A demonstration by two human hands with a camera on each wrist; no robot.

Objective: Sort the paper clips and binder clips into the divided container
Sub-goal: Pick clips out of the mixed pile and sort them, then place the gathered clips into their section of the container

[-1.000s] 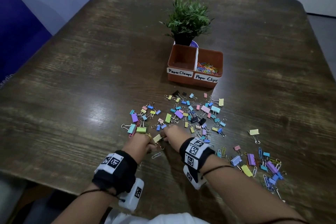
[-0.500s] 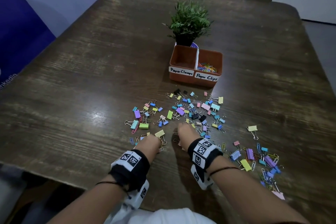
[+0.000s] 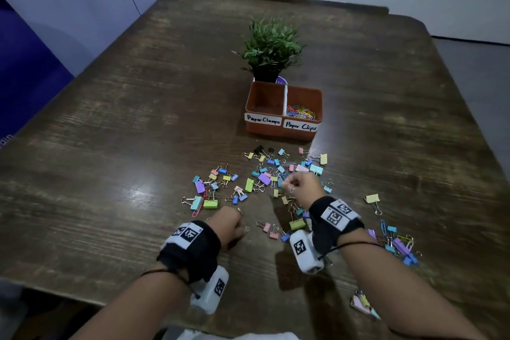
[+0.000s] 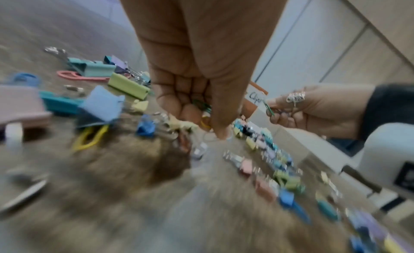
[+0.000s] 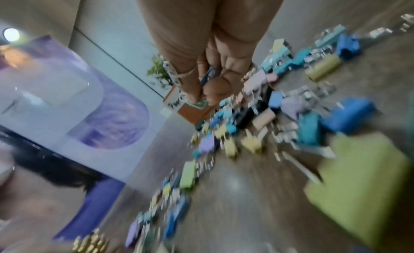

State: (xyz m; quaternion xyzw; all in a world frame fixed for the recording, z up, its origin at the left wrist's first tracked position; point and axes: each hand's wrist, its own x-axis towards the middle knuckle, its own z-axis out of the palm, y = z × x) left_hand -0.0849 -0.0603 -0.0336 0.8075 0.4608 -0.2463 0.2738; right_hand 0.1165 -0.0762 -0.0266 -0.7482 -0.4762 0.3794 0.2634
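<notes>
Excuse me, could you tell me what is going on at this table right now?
A person is sorting a scatter of binder clips and paper clips on a wooden table into a divided container. Its "Paper Clips" side already holds coloured paper clips; the "Paper Clamps" side looks empty. The right hand, raised above the pile, holds a few paper clips in curled fingers. The left hand, low near the table, also grips several paper clips.

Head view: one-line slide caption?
Both hands, left and right, gather paper clips among scattered binder clips before the divided container.
</notes>
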